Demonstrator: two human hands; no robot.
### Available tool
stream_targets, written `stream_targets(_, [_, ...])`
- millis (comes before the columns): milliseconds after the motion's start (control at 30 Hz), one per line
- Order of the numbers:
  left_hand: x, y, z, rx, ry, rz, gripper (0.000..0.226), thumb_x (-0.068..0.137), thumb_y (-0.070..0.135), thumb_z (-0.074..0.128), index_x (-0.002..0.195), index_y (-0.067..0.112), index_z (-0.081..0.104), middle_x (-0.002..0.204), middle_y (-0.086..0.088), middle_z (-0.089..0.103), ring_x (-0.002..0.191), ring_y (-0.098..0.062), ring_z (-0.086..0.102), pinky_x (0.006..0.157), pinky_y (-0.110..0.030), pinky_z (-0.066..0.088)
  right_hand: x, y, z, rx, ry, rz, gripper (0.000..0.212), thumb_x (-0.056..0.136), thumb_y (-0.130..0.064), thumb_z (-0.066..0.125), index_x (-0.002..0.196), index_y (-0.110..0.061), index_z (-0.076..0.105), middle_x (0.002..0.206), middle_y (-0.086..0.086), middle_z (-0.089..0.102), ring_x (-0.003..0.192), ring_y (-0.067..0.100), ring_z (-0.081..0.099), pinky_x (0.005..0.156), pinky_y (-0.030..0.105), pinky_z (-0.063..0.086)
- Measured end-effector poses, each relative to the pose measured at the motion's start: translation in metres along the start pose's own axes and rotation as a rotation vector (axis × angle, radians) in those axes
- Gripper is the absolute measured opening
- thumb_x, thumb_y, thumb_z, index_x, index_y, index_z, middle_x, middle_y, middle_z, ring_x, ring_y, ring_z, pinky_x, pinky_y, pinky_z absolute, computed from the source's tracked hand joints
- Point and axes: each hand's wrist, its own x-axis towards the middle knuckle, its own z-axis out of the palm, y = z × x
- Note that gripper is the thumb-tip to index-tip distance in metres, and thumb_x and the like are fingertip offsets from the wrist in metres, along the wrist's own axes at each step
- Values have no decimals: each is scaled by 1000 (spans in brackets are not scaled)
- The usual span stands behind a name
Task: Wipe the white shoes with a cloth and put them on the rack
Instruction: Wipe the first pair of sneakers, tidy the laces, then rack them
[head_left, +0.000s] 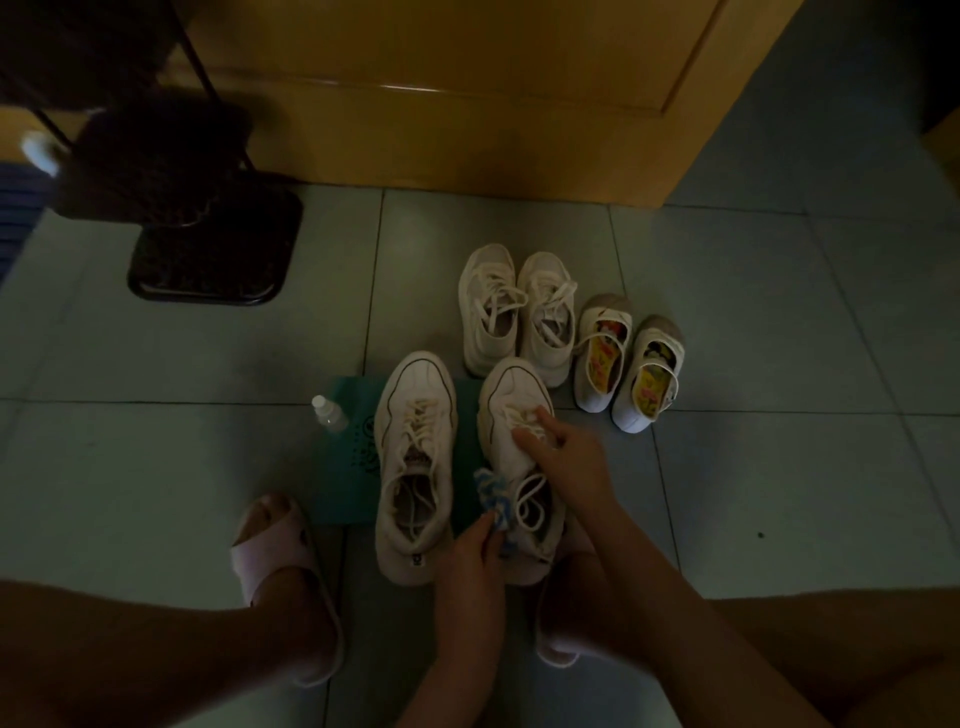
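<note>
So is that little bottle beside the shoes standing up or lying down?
Standing upright: the small bottle shows its white cap uppermost, at the edge of the green mat.

Left sneaker (413, 467): small dark tag at heel, mark too small to read; tongue label blurred, illegible. Teal mat (353, 447): dark dotted emblem, no readable letters. Small strap shoes (628, 364): yellow printed insoles, print illegible. No legible text, brand or number anywhere.
</note>
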Motion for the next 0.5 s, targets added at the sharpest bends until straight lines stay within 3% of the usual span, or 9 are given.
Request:
stream_targets(100, [-7,-4,-1,-8,-21,9,19,95,10,48,103,19,62,91,7,55,68,8,44,59,-8,34,0,-1,1,-27,15,-12,54,87,-30,64,136,-13,48,107,8,67,98,16,62,75,15,41])
stream_targets(200, [-14,-16,-2,-10,-81,-4,18,93,13,51,88,27,60,82,7,62,68,6,52,60,-8,39,1,-3,1,-76,4,-4,55,88,-31,63,137,-11,46,87,2,66,81,9,59,69,16,41])
stream_targets(300, [-18,-30,0,18,-208,-46,15,91,14,56,83,25,64,70,7,62,60,1,53,61,-18,41,4,-2,3,-108,-16,-6,58,88,-35,62,138,-12,44,67,-11,45,69,3,48,69,20,37])
stream_targets(367, [-24,-32,-1,-12,-280,-113,19,90,14,57,79,28,62,67,9,61,60,-1,52,61,-19,42,3,-3,3,-91,-66,34,61,87,-39,62,140,-14,43,75,-5,51,80,8,52,73,22,41])
stream_targets(433, [-26,-32,-4,-101,-250,-175,26,89,10,58,71,28,61,64,5,61,60,-7,51,60,-23,43,1,-13,-2,-10,-96,104,64,86,-44,60,140,-15,42,114,9,61,109,19,56,92,29,43])
stream_targets(467, [-27,-30,-8,-156,-231,-202,28,90,7,57,68,25,61,60,5,60,58,-7,51,57,-20,42,-5,-18,-6,13,-86,120,62,87,-45,58,139,-14,44,129,8,56,119,22,52,97,31,41])
stream_targets(500, [-28,-27,-13,-215,-221,-230,30,90,4,55,66,22,61,54,6,60,53,-4,51,53,-16,40,-13,-19,-9,44,-39,84,56,90,-45,55,135,-14,48,132,5,54,122,22,50,96,29,39])
